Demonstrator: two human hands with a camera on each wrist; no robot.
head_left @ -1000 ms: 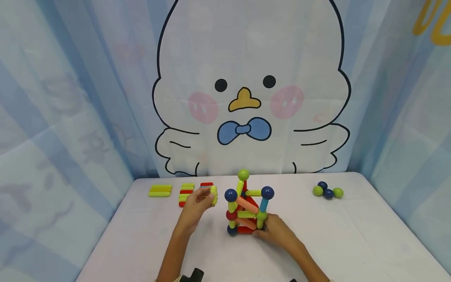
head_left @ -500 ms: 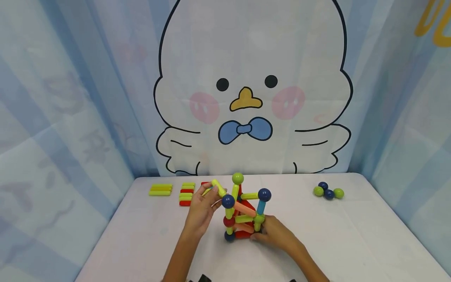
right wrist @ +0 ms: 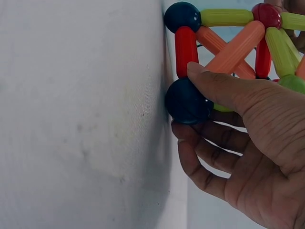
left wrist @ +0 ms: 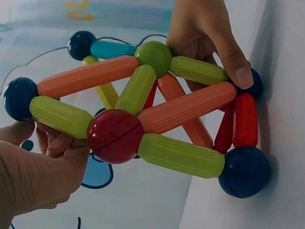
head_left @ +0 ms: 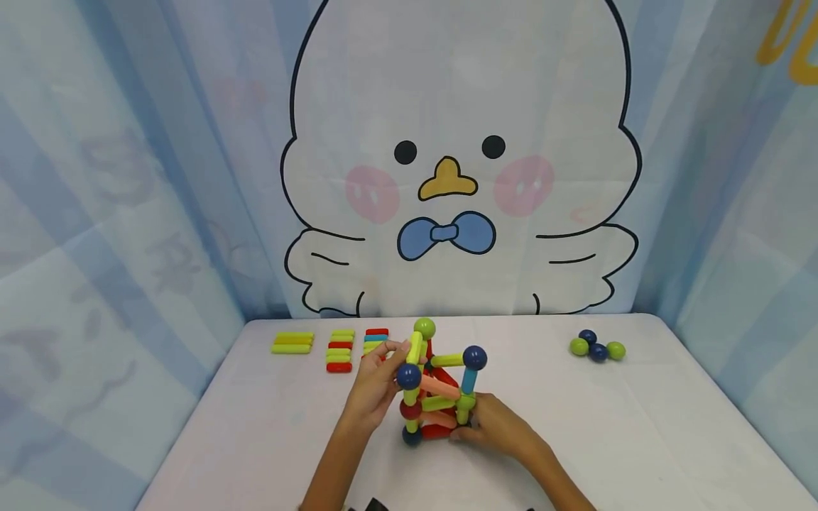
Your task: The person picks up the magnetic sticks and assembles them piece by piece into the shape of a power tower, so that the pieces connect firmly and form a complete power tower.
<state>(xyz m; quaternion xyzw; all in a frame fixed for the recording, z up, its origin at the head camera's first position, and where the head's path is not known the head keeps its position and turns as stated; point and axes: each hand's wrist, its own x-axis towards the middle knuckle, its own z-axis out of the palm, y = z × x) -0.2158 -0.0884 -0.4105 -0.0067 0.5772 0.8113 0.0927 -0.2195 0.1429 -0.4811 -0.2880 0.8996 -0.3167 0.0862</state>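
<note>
A magnetic stick-and-ball frame [head_left: 437, 403] stands on the table, built of coloured rods and balls. My left hand [head_left: 375, 387] pinches a yellow-green rod [head_left: 415, 348] at the top left, between a navy ball [head_left: 409, 376] and the green top ball [head_left: 424, 327]. In the left wrist view, its fingers sit behind another yellow-green rod [left wrist: 62, 117], above the red ball [left wrist: 116, 136]. My right hand [head_left: 501, 426] grips the frame's lower right corner. The right wrist view has its thumb on a navy base ball [right wrist: 188, 101] beside a red rod [right wrist: 186, 51], other fingers underneath.
Yellow rods [head_left: 292, 343] lie at the back left of the white table [head_left: 639, 426]. Beside them is a column of red and green rods [head_left: 340, 351]; another short column [head_left: 377, 333] is partly behind my left hand. Navy and green balls [head_left: 598, 353] cluster at the back right.
My left hand has carried the yellow-green rod rightward to the top of the frame and tilted it in line between two balls. The frame has shifted slightly left and nearer; my right hand keeps its grip.
</note>
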